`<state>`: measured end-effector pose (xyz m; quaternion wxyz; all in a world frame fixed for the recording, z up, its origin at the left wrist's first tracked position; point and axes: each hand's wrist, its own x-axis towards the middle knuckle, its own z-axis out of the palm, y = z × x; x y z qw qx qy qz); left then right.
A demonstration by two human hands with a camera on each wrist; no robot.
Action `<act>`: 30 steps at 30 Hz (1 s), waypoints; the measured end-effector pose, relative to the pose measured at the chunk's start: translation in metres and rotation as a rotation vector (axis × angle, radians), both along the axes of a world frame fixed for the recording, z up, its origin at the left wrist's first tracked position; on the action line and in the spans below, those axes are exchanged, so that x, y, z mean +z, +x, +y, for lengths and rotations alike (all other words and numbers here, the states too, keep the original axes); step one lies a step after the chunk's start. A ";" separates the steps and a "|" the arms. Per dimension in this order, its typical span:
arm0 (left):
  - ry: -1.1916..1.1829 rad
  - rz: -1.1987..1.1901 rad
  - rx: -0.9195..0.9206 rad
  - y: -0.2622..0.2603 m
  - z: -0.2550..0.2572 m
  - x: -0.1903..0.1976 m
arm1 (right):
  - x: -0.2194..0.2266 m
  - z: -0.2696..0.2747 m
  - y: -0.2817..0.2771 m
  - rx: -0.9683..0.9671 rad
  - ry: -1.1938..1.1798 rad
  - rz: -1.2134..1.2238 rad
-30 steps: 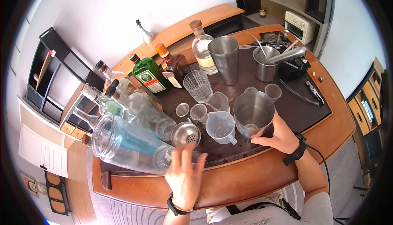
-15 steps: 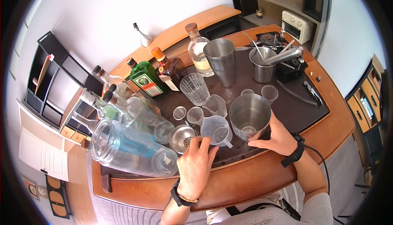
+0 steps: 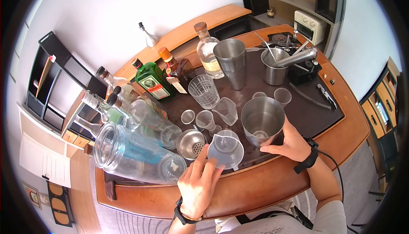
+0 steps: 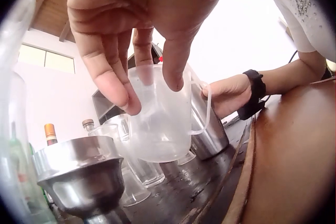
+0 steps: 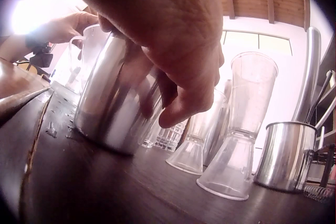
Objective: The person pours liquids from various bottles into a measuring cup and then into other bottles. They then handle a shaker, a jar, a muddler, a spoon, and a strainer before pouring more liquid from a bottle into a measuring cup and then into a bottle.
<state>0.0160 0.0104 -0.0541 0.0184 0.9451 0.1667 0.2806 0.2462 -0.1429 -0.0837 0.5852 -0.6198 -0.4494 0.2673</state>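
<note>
A clear plastic measuring cup (image 3: 226, 151) is pinched by its rim between the thumb and fingers of the left hand (image 3: 198, 186); in the left wrist view the cup (image 4: 160, 129) hangs tilted slightly, its handle toward the other hand. Around the side of a steel shaker tin (image 3: 263, 121) the right hand (image 3: 289, 142) keeps its grip, and the tin (image 5: 118, 98) stands upright on the dark mat. Left of the cup sits a steel strainer funnel (image 3: 191, 143). Clear jiggers (image 3: 205, 120) and a small glass pitcher (image 3: 226, 111) stand behind the cup.
Several bottles and a large glass jar (image 3: 128, 153) crowd the left side. Farther back are a green bottle (image 3: 153, 80), a cut glass (image 3: 203, 91) and a taller tin (image 3: 232, 63). A steel cup with tools (image 3: 275, 70) and a coiled strainer (image 3: 311, 95) are at right.
The left hand came over to the plastic cup, took hold of it and moved it nearer the table's front edge. The right hand stays on the tin.
</note>
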 end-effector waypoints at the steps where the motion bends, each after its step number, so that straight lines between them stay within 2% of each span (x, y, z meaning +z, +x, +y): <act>1: -0.013 -0.001 0.011 0.000 0.000 0.000 | 0.002 0.000 -0.001 -0.004 0.005 0.019; 13: -0.145 0.042 0.088 0.001 0.002 -0.008 | 0.002 0.000 -0.001 0.005 -0.007 0.037; 16: -0.155 0.036 0.099 0.004 0.003 -0.010 | 0.000 0.000 0.000 -0.018 -0.016 -0.031; 19: -0.150 0.014 0.122 0.007 0.003 -0.014 | 0.000 0.001 -0.002 -0.009 -0.025 0.105; 30: -0.210 0.046 0.116 0.009 0.002 -0.021 | -0.004 0.003 -0.003 0.020 -0.011 0.002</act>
